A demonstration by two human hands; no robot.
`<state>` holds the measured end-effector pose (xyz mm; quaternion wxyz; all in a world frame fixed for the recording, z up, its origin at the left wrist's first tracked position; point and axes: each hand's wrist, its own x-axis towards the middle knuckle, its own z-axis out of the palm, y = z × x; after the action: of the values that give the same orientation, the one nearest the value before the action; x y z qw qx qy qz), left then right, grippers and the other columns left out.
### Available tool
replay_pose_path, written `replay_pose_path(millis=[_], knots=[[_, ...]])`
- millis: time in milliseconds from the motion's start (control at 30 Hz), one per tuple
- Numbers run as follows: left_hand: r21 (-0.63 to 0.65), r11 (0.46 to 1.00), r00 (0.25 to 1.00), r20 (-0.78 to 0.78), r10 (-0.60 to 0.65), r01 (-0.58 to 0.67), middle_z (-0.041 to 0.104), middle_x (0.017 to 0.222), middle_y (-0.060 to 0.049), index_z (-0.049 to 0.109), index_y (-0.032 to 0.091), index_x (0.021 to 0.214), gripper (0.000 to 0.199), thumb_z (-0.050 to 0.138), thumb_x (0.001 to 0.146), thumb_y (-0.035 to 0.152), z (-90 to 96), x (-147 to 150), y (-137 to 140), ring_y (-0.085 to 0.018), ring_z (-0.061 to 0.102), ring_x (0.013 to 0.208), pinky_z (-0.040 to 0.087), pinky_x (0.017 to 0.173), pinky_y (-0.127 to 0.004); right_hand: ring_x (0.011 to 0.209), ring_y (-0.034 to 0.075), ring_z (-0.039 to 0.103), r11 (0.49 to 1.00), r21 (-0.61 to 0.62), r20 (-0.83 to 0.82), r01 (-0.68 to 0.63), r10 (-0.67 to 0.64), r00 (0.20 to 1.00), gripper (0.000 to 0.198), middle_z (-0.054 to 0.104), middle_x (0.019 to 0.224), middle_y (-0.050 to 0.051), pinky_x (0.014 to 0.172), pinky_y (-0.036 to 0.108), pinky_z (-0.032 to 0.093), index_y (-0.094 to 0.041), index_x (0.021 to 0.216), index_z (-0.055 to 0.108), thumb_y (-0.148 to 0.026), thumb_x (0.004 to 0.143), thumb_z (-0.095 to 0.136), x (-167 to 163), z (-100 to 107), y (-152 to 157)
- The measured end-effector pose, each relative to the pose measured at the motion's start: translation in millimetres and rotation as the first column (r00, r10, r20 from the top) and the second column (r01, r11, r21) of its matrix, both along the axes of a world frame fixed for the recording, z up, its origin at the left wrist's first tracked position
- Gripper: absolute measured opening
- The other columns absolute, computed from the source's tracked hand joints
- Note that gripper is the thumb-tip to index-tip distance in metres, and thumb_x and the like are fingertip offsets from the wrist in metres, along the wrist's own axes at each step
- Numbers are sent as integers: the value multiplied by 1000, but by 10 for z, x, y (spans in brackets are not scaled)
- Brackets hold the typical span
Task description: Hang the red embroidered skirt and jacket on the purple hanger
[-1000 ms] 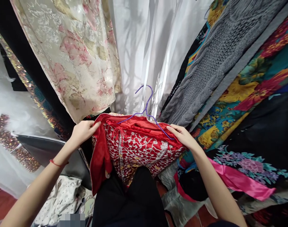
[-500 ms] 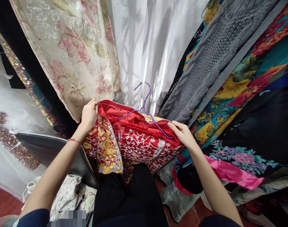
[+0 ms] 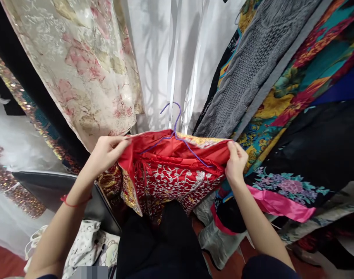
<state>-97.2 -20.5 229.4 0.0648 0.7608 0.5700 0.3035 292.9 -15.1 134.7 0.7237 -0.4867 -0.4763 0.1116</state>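
A red garment (image 3: 171,182) with silver and gold embroidery lies across my lap, its plain red lining facing up along the top. My left hand (image 3: 109,153) pinches the garment's edge at the left. At the right, my right hand (image 3: 236,161) grips the same edge, fingers curled over it. Between the two hands a purple hanger (image 3: 174,128) sits inside the garment, its hook sticking up above the edge and its arms lying over the red lining. Thin red ties (image 3: 143,168) dangle at the left of the embroidered front.
A cream floral garment (image 3: 86,69) hangs at the upper left, a grey knit (image 3: 252,66) and colourful floral clothes (image 3: 299,77) at the right. White fabric (image 3: 153,58) hangs behind. A black chair-like panel (image 3: 52,190) stands left, beside spotted white cloth (image 3: 84,240).
My hands have drawn the top edge wider apart and lifted it, showing more red lining. The right hand moved right; the embroidered flap at the left has folded back.
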Motion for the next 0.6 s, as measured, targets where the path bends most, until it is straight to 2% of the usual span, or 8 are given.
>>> replay_pose_path(millis=[100,133,200,267,333,400,533,600], knots=[[-167,950,930,-215,-297,264,58,58,-2,57,20,58,54,40,91,59,33,282,-146,-16,52,56,35,56,-28,64,13,28,987,77,-4,143,-143,990,45,31,68,-3,59,28,28,-22,68,41,-61,88,54,73,57,-64],[-170,952,906,-305,-295,253,59,59,-2,57,20,58,52,43,91,58,1,380,-152,-17,55,58,36,57,-29,64,13,29,990,56,54,126,-129,990,46,31,67,-3,59,28,28,-22,67,40,-60,88,55,101,60,-104],[-46,985,897,-408,-171,167,63,63,-3,61,21,65,45,47,92,54,-115,578,-110,-19,59,62,36,58,-29,62,12,28,997,-28,175,76,-70,982,47,29,65,-4,58,28,26,-22,63,37,-56,88,58,151,30,-206],[108,973,913,-380,-151,206,67,69,-4,66,20,83,39,47,96,51,-281,790,-25,-18,62,65,37,58,-27,60,11,28,992,-113,260,59,-28,965,50,27,63,-5,56,28,24,-22,61,33,-54,88,61,187,-43,-319],[192,888,878,-337,-340,418,70,77,-3,66,19,106,39,46,98,52,-471,1029,74,-15,64,67,39,59,-25,58,10,28,985,-171,334,35,24,942,51,27,61,-5,55,27,25,-22,60,33,-53,88,61,207,-132,-427],[293,754,800,-350,-487,588,72,82,-2,65,19,117,44,48,98,54,-667,1288,174,-14,66,68,41,60,-24,56,9,29,979,-205,405,4,81,911,50,28,60,-5,54,26,26,-21,60,35,-53,90,59,215,-210,-521],[562,552,785,-369,-498,615,74,80,-2,71,19,94,31,53,98,44,-1003,1730,348,-12,66,67,41,62,-25,52,8,30,985,-161,492,56,30,870,51,29,56,-6,52,24,26,-21,59,33,-51,93,55,229,-257,-656],[634,515,802,-320,-504,577,74,79,0,71,20,88,27,55,99,38,-1111,1867,408,-11,65,66,42,63,-26,53,8,30,988,-108,505,107,-39,862,50,30,56,-6,52,24,27,-21,59,34,-50,94,55,237,-189,-701]])
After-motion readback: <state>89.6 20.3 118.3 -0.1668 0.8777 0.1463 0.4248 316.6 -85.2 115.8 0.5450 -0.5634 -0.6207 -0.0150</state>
